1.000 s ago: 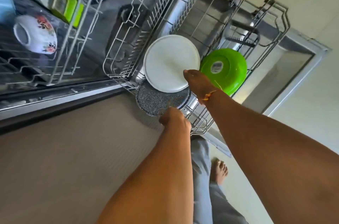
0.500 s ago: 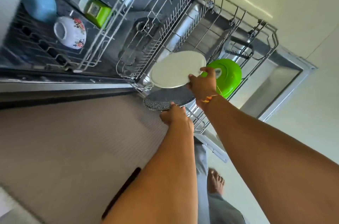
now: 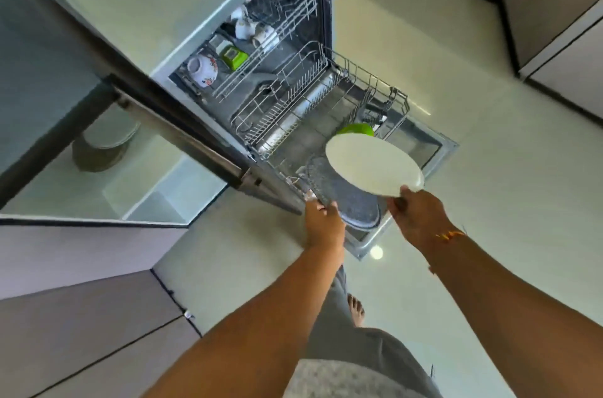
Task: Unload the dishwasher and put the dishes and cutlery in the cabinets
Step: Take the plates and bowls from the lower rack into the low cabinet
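The dishwasher stands open with its lower rack (image 3: 329, 78) pulled out over the door. My right hand (image 3: 416, 218) grips the near edge of a white plate (image 3: 372, 166), held flat above the rack. My left hand (image 3: 323, 221) holds the near edge of a dark speckled plate (image 3: 355, 205), which hangs at the rack's near end, partly under the white plate. A green bowl (image 3: 357, 129) sits in the rack behind the white plate, mostly hidden. On the upper rack sit a floral bowl (image 3: 204, 70), a green container (image 3: 233, 55) and white cups (image 3: 253, 30).
A grey counter (image 3: 39, 71) runs on the left, with a round dish (image 3: 104, 143) visible on a shelf below it. Closed cabinet fronts (image 3: 81, 316) lie at lower left, and more cabinets (image 3: 554, 6) at upper right. My bare foot (image 3: 356, 308) stands on pale floor.
Both plates have come up out of the rack slots and toward me. The white plate has tipped from upright to flat. My head has pulled back, showing much more of the kitchen.
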Available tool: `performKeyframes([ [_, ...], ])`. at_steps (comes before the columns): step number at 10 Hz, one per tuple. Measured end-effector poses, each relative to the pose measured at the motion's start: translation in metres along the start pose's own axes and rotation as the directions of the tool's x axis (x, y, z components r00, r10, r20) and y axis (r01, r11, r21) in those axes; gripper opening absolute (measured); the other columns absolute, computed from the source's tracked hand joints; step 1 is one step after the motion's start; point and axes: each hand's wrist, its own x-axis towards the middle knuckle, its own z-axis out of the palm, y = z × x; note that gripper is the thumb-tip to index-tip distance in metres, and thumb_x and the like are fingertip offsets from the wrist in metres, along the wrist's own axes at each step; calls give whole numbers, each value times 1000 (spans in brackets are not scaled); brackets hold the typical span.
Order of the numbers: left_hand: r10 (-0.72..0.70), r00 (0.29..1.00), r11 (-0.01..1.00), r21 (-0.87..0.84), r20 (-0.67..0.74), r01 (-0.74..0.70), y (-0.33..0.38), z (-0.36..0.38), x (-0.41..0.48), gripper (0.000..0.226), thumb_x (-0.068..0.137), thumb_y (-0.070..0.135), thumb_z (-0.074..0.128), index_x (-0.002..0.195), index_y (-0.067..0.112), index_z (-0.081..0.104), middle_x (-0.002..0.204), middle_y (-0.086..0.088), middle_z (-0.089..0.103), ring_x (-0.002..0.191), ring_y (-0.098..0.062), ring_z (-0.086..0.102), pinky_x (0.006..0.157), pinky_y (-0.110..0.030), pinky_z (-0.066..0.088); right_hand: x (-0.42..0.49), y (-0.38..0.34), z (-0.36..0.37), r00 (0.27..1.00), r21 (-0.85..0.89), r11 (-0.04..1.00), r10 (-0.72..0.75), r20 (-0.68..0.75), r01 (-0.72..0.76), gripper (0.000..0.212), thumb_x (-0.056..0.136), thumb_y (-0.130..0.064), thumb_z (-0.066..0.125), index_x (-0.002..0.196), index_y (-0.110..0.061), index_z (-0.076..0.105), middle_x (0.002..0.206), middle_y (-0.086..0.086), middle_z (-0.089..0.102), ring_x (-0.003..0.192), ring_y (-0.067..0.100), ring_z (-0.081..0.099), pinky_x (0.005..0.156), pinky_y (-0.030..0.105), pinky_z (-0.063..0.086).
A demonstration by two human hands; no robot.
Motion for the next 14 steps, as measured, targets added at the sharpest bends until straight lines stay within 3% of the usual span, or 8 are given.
performKeyframes([
  [1, -31, 999, 1000, 3, 12, 31, -31, -38, -50, 9, 92, 24, 56, 90, 20, 49, 90, -5, 59, 91, -31, 63, 84, -43, 57, -40, 50, -23, 993, 362, 925, 120, 2, -113, 49, 93, -42, 63, 112, 3, 59, 112, 29, 62, 103, 44, 61, 94, 44, 52],
  [2, -61, 998, 996, -60, -29, 59, -50, -85, -97, 16, 96, 12, 56, 80, 12, 54, 77, -4, 57, 72, -21, 57, 69, -23, 54, -84, 84, -26, 957, 558, 785, 284, 62, -269, 7, 101, -5, 51, 101, -7, 58, 104, 15, 62, 91, 23, 60, 61, 28, 60],
  [5, -339, 905, 830, -535, -257, 159, -114, -250, -122, 14, 101, 16, 49, 105, 14, 62, 99, -13, 68, 93, -31, 65, 88, -47, 56, -174, 127, 83, 833, 267, 811, 412, 369, -520, 15, 100, -11, 48, 87, -6, 53, 70, -4, 73, 65, 3, 64, 46, 8, 46],
  [6, -375, 870, 714, -698, -320, 51, -104, -302, -97, 17, 103, 14, 45, 112, 9, 59, 104, -13, 65, 91, -29, 62, 86, -44, 55, -166, 128, 154, 845, 140, 880, 374, 382, -453, 14, 103, -4, 46, 109, -5, 59, 119, 22, 62, 85, 18, 63, 54, 22, 56],
  [9, -295, 918, 476, -874, -264, -99, -37, -425, 86, 31, 104, 18, 44, 134, 15, 49, 123, -12, 60, 104, -28, 59, 97, -44, 49, -88, 80, 416, 836, 118, 954, 176, 519, -275, 39, 103, -5, 46, 140, -19, 51, 132, 9, 61, 98, 17, 63, 63, 23, 56],
  [10, -313, 919, 435, -896, -241, -87, -26, -450, 157, 26, 104, 16, 44, 128, 19, 53, 99, -8, 58, 72, -20, 51, 83, -39, 52, -61, 71, 481, 851, 149, 960, 133, 507, -238, 40, 102, -4, 48, 139, -20, 51, 131, 9, 61, 97, 17, 65, 62, 23, 57],
  [11, -305, 926, 421, -903, -224, -80, -25, -470, 215, 31, 103, 17, 44, 133, 17, 53, 102, -6, 61, 72, -17, 55, 64, -32, 55, -26, 72, 533, 869, 142, 963, 135, 476, -228, 42, 100, -3, 53, 138, -22, 53, 129, 9, 63, 98, 19, 67, 64, 25, 58],
  [14, -297, 932, 320, -941, -208, -108, -12, -483, 318, 32, 102, 14, 47, 134, 16, 50, 122, -9, 61, 118, -27, 57, 86, -49, 50, 45, 79, 614, 916, -32, 999, 25, 400, -13, 50, 90, 7, 58, 136, -12, 55, 121, 9, 60, 93, 22, 67, 67, 24, 58],
])
